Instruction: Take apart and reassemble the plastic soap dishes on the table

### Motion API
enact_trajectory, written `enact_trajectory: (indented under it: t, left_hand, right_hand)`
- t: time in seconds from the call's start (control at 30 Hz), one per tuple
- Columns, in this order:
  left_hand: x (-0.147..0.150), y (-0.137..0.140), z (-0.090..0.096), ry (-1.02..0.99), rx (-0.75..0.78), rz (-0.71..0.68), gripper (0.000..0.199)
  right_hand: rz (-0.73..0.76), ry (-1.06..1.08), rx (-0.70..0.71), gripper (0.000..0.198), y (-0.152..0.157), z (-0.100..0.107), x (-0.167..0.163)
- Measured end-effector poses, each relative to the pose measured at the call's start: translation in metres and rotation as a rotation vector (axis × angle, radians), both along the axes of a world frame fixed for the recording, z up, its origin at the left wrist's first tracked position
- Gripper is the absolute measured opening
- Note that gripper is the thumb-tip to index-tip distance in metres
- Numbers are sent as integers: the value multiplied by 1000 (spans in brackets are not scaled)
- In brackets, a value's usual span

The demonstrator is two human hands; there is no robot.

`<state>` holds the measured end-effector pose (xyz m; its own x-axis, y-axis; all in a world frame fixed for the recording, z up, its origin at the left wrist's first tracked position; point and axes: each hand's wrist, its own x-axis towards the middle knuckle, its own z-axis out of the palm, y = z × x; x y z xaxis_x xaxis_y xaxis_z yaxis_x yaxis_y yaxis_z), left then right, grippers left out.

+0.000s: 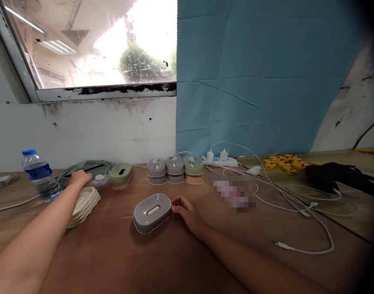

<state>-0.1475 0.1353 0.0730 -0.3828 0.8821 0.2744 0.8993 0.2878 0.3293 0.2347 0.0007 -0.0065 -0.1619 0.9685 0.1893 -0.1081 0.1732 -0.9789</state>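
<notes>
A grey lunch box point(152, 213) with an oval recess and a cream tab on top rests in the middle of the table. My right hand point(187, 211) is at its right end, thumb and curled fingers closed against the edge. Farther left, my left hand point(79, 178) reaches over a stack of cream scalloped-edge trays point(86, 202). Its fingers are curled beside a green bag point(96, 164) and a clear round lid point(100, 179); what they grip, if anything, is hidden. Just right of that lid sits a green box point(121, 173) with a dark oval opening and an orange base.
Along the wall stand two grey lunch boxes point(157, 168) and a green-and-orange one point(194, 166). A water bottle point(39, 175) is at left. A power strip point(219, 161), white cables point(297, 246), yellow pieces point(283, 163) and a black item point(334, 176) occupy the right side.
</notes>
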Motion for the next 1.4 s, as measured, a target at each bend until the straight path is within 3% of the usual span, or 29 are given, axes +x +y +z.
enact_trajectory:
  t: [0.17, 0.43, 0.53, 0.63, 0.73, 0.8, 0.9, 1.0, 1.07, 1.13, 1.27, 1.4]
  left_hand:
    - [-5, 2, -4, 20, -251, 105, 32]
    - [-1, -2, -4, 73, -311, 137, 32]
    - [7, -11, 1, 91, -256, 126, 31]
    - [24, -21, 10, 156, -85, 81, 37]
    - [58, -34, 13, 248, 125, -14, 43]
    - [88, -51, 5, 283, 210, -144, 43]
    - [136, -92, -22, 163, 273, -610, 43]
    - [169, -133, -55, 29, 148, -854, 58]
    - [179, -147, -71, -105, 122, -878, 75]
    - [181, -150, -80, -302, 112, -809, 86]
    - [174, -141, -81, -588, 50, -673, 93]
    - [168, -138, -77, -665, 76, -703, 88]
  right_hand:
    - [-10, -10, -7, 12, 0, 1, 0]
    - [-20, -31, 8, 12, 0, 2, 0]
    - [-30, -40, 13, 11, -1, 3, 0]
    - [-36, -42, 17, 12, -1, 3, -1]
    - [-41, -59, 32, 12, -1, 3, -1]
    - [-60, -99, 52, 12, -2, 2, -2]
    - [-115, -245, 141, 16, -4, 2, -1]
    - [-116, -421, 314, 31, -8, 3, 0]
    - [-71, -503, 388, 43, -9, 2, 1]
    - [-29, -558, 397, 51, -10, 1, 2]
    - [-16, -605, 344, 52, -8, -3, 3]
    - [-23, -580, 368, 56, -8, -3, 2]
